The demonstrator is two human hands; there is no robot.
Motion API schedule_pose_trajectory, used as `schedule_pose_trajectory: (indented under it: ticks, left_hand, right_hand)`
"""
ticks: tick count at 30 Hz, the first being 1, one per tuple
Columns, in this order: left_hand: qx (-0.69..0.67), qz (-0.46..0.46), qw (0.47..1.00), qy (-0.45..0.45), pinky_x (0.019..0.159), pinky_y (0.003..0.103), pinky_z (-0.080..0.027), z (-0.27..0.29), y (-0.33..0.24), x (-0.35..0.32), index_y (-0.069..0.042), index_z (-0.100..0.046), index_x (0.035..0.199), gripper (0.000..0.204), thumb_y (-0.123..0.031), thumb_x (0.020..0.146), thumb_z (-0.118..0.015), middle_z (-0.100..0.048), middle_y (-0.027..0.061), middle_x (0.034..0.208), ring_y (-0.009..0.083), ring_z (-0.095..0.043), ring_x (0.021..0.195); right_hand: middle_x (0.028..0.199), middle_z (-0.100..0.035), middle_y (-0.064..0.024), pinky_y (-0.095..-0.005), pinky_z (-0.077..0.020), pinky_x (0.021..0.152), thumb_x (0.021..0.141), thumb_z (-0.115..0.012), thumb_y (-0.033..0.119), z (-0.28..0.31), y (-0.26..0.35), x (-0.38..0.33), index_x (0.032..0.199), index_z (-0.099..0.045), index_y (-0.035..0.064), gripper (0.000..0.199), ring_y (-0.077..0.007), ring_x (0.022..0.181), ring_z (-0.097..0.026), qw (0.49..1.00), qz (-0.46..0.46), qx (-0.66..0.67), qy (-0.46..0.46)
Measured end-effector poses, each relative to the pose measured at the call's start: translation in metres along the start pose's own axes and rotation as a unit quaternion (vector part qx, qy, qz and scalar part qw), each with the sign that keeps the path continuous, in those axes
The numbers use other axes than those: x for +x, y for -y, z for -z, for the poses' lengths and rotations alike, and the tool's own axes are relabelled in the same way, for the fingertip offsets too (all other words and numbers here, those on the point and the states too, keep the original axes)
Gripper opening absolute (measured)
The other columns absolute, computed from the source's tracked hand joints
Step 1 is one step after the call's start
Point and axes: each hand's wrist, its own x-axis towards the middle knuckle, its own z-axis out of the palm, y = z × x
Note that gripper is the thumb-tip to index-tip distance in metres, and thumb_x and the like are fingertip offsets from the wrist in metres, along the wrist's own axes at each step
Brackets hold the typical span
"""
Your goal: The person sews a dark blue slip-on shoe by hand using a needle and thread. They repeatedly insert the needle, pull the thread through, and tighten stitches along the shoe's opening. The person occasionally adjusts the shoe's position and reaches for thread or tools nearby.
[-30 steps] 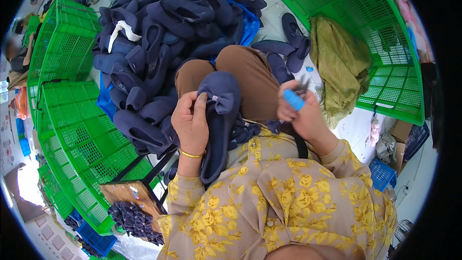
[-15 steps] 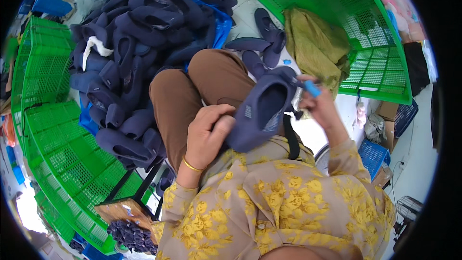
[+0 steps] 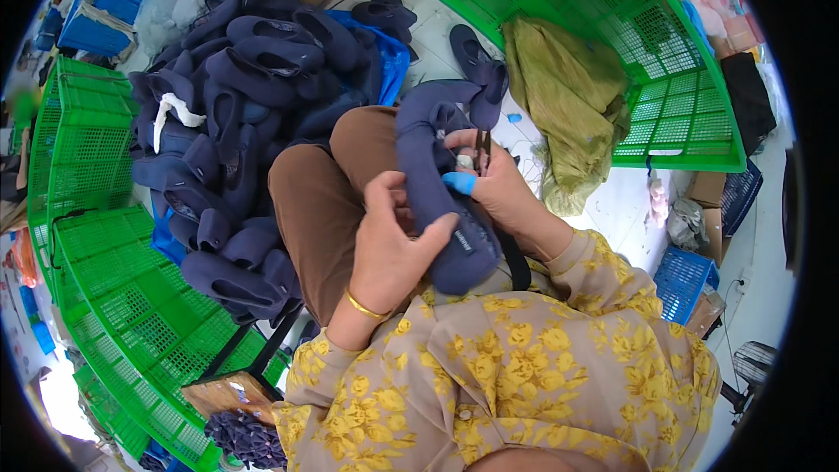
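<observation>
A dark navy slip-on shoe (image 3: 433, 201) is tilted on its side above my lap, its pale label toward me. My left hand (image 3: 391, 240) holds it from the left, thumb pressed on the side and fingers partly hidden behind it. At the shoe's opening, my right hand (image 3: 502, 188) is closed around small dark thread snips (image 3: 483, 150), which are partly hidden by the fingers. A blue wrap (image 3: 460, 182) covers the right thumb's tip.
A large heap of navy shoes (image 3: 253, 79) lies at the left on blue sheeting, beside green crates (image 3: 114, 297). More loose shoes (image 3: 476, 61) lie on the floor ahead. An olive cloth (image 3: 559, 96) sits by the green crate (image 3: 682, 122) at right. A wooden stool (image 3: 232, 393) is near left.
The shoe has turned more upright and shifted left, its side now toward me. My right hand has come left from beyond the shoe to its opening; my left thumb has spread along its side.
</observation>
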Motion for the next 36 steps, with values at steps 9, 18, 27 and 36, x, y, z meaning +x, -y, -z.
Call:
schedule_pose_trajectory:
  ticks: [9,18,27,36]
  left_hand:
    - [-0.009,0.019,0.986,-0.168,0.072,0.026,-0.049,0.077,0.031,-0.028,0.001,-0.048,0.121,0.044,0.001,0.077,-0.054,-0.065,0.0111,0.092,0.0139,-0.062,0.078]
    - [0.152,-0.025,0.960,-0.235,0.081,0.035,-0.051,0.056,0.057,-0.054,-0.001,-0.054,0.118,0.043,-0.011,0.078,-0.068,-0.063,0.0161,0.103,0.0268,-0.064,0.090]
    - [0.316,-0.099,0.912,-0.243,0.077,0.038,-0.050,0.059,0.059,-0.043,-0.004,-0.061,0.107,0.032,-0.012,0.078,-0.073,-0.058,0.0142,0.104,0.0321,-0.060,0.090]
    - [0.218,-0.171,0.945,-0.176,0.065,0.023,-0.045,0.082,0.021,0.008,-0.002,-0.065,0.099,0.012,-0.001,0.086,-0.066,-0.058,0.0058,0.097,0.0117,-0.055,0.072]
  right_hand:
    - [0.083,-0.045,0.0076,-0.0182,-0.0351,0.062,0.087,-0.066,0.001,-0.070,0.012,-0.002,0.105,-0.057,0.0073,0.021,-0.0001,0.072,-0.041,0.984,0.062,-0.123,0.110]
    - [0.083,-0.063,-0.0073,-0.0312,-0.0478,0.066,0.085,-0.068,0.011,-0.076,0.001,0.035,0.106,-0.062,0.0017,0.024,-0.0143,0.074,-0.059,0.927,0.190,-0.286,0.150]
    - [0.079,-0.054,0.0040,-0.0199,-0.0322,0.052,0.097,-0.057,0.012,-0.059,-0.020,0.045,0.110,-0.059,0.0089,0.014,-0.0041,0.059,-0.042,0.982,-0.094,0.093,0.135]
    - [0.072,-0.050,0.0060,-0.0190,-0.0286,0.047,0.096,-0.059,0.012,-0.060,-0.013,0.052,0.113,-0.059,0.0063,0.019,-0.0017,0.054,-0.038,0.977,-0.131,0.064,0.158]
